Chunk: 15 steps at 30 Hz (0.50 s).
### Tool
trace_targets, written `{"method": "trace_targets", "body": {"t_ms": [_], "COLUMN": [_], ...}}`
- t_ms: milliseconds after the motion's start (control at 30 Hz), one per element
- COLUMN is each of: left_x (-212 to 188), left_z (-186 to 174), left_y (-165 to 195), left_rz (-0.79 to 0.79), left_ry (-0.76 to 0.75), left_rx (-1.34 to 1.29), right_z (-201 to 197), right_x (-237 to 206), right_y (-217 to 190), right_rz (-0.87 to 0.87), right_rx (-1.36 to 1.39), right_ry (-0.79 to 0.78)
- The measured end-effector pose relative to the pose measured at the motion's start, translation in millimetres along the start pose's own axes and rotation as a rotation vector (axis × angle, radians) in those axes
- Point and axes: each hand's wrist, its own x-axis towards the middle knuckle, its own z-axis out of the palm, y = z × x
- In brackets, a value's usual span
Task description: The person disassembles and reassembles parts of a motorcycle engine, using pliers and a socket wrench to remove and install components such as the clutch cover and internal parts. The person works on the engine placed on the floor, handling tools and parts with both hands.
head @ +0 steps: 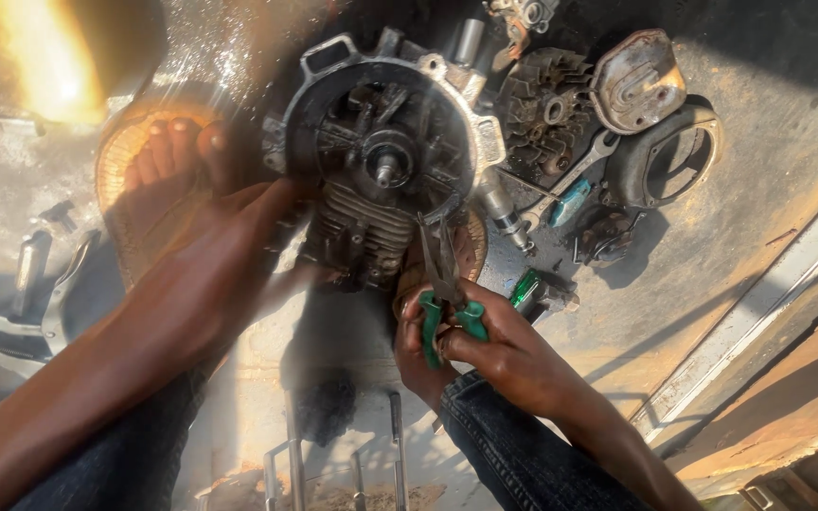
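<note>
A small grey engine block (385,151) with cooling fins and a central shaft stands on the oily ground between my feet. My left hand (215,260) reaches in from the left and grips the engine's lower left side. My right hand (471,345) is closed around the green handles of long-nose pliers (444,274). The plier jaws point up at the finned cylinder, close to the engine's lower right edge. Whether the jaws pinch anything is too dark to tell.
Loose parts lie to the right: a finned flywheel (546,109), a metal cover (638,80), a round housing (665,161), a spanner (570,180) and a green-handled tool (527,289). My sandalled foot (158,166) rests at left. A concrete kerb (759,312) runs along the right.
</note>
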Motion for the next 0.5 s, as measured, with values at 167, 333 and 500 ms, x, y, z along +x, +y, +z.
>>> {"method": "trace_targets", "body": {"t_ms": [167, 333, 500], "left_x": [9, 32, 50], "left_z": [-19, -16, -3], "left_y": [35, 62, 79], "left_rz": [-0.159, 0.089, 0.185], "left_ry": [0.014, 0.174, 0.212], "left_rx": [0.174, 0.15, 0.177], "right_z": [-21, -35, -39], "right_x": [-20, -24, -26], "right_y": [2, 1, 4], "right_rz": [-0.113, -0.223, -0.756], "right_rx": [-0.176, -0.271, -0.804], "right_ry": [0.221, 0.38, 0.45]}}
